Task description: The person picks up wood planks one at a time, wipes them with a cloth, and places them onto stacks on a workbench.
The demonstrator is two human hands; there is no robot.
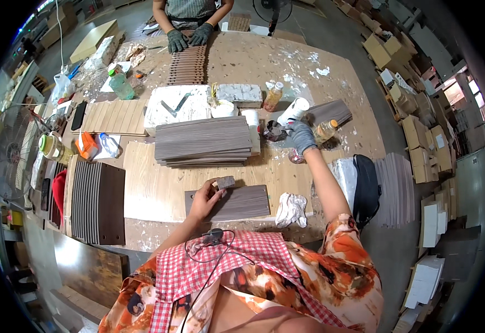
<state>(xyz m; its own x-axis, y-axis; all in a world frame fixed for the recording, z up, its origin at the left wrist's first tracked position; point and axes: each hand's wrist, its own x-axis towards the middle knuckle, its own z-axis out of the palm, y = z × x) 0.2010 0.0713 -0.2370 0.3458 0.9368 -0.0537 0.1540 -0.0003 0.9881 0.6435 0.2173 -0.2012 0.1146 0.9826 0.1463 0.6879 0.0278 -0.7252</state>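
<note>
Overhead fisheye view of a cluttered workshop counter [287, 61], seen from the head.

Landmark: one dark grey wood-grain panel [237, 202] lying flat at the near edge of the counter, on a pale wood board [148, 183].

Left hand [206, 198] bare, resting on the left end of the panel, fingers closed around a small grey sanding block [225, 182] pressed onto the panel's far edge. Right hand [301, 136] gloved in grey, stretched beyond and right of the panel toward a knot of small glue pots and bottles [326, 132]; fingers curled, but impossible to tell whether anything is gripped.

Progress, as a judgement: only this single panel under work. Just beyond it, a thick stack of similar grey panels [203, 141]; whether sanded or waiting, unclear. Left of the panel, a fanned row of dark and light strips [95, 202], standing on edge. Likely early to midway.

Crumpled white rag [291, 210] just right of the panel. Black bag [366, 188] farther right, at the counter's edge.

Room for moving: bare board left of and beyond the panel; right side crowded by rag and pots. Near counter edge directly below the panel, close to the body.

Across the counter, far beyond the stack, another person's gloved hands [188, 38] on a slatted brown piece [188, 65].
</note>
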